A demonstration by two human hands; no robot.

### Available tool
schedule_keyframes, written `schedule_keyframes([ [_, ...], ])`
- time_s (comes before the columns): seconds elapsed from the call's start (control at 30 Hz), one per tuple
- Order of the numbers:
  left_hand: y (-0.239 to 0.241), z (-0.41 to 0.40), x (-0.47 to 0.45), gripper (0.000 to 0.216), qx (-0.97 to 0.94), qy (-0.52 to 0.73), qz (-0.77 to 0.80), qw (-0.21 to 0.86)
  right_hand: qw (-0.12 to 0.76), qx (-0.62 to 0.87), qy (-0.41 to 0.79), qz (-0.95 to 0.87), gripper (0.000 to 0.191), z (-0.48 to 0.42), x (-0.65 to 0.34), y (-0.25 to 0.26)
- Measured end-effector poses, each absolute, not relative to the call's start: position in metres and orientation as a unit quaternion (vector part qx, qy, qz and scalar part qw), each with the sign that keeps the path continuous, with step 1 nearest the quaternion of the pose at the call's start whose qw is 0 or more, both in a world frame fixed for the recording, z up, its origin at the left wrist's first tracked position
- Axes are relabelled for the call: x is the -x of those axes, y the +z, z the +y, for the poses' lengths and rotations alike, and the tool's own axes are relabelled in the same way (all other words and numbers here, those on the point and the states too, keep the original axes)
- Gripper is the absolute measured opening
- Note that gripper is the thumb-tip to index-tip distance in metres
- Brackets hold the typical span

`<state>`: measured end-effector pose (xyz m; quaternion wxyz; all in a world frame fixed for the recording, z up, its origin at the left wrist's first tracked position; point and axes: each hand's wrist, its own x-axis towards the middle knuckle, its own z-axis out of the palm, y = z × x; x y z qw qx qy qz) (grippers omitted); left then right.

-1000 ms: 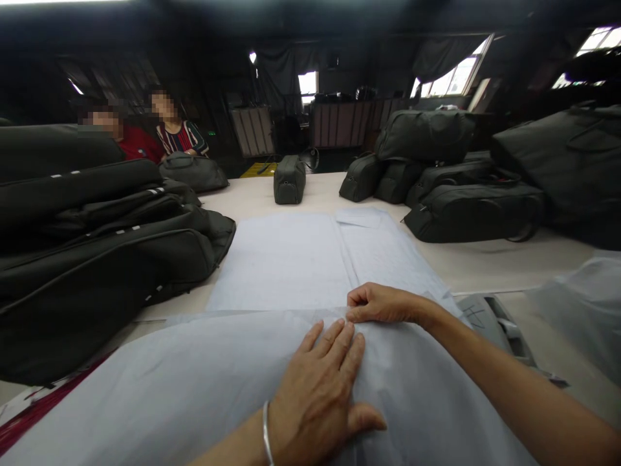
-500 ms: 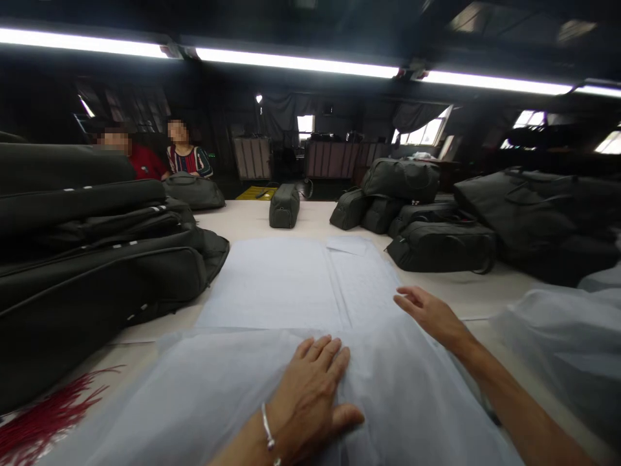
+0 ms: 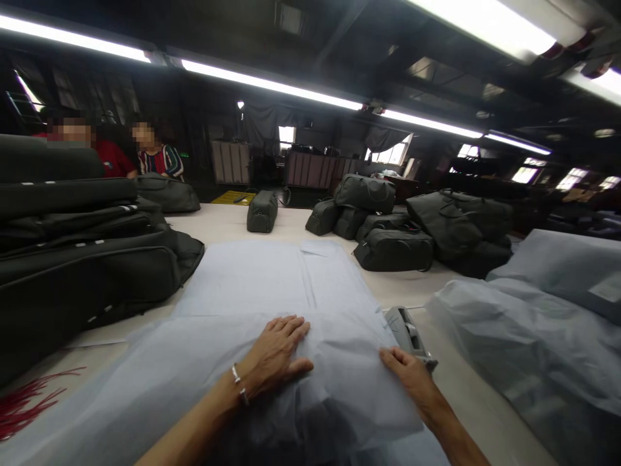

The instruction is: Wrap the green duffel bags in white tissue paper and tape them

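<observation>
Pressing flat, open left hand [image 3: 272,356] on thin tissue sheet [image 3: 242,362]; right hand [image 3: 407,375] open at edge; soft, tearable, best gripped at edges.

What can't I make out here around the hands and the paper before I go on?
- Head view: the dark object under the thin pale-blue tissue paper shows only as a shadow.
- Right hand covers the grey plastic tool's near end.
- Left hand's palm hides its contact.
- Red strands run off the left edge.

A bag-making workshop. Finished dark bags [image 3: 392,249] pile on a long worktable [image 3: 228,220] under strip lights [image 3: 272,84]; far left, two seated workers [image 3: 114,155] handle another
</observation>
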<state>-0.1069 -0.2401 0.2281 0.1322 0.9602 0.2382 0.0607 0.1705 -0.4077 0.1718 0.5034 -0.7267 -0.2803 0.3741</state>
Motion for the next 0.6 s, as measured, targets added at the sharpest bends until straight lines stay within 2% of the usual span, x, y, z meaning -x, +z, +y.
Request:
schedule_keyframes([
  [0.17, 0.231, -0.236, 0.109, 0.069, -0.96, 0.044, 0.231, 0.154, 0.48, 0.712, 0.416, -0.298, 0.046, -0.416, -0.185, 0.168],
  [0.33, 0.238, -0.239, 0.108, 0.074, -0.957, 0.034, 0.231, 0.171, 0.509, 0.653, 0.493, -0.266, 0.054, -0.392, -0.198, 0.179],
  [0.47, 0.242, -0.244, 0.104, 0.072, -0.948, 0.021, 0.253, 0.189, 0.531, 0.578, 0.573, -0.236, 0.047, -0.356, -0.204, 0.173],
  [0.6, 0.24, -0.247, 0.1, 0.068, -0.935, 0.023, 0.292, 0.2, 0.578, 0.541, 0.583, -0.18, 0.037, -0.334, -0.207, 0.163],
])
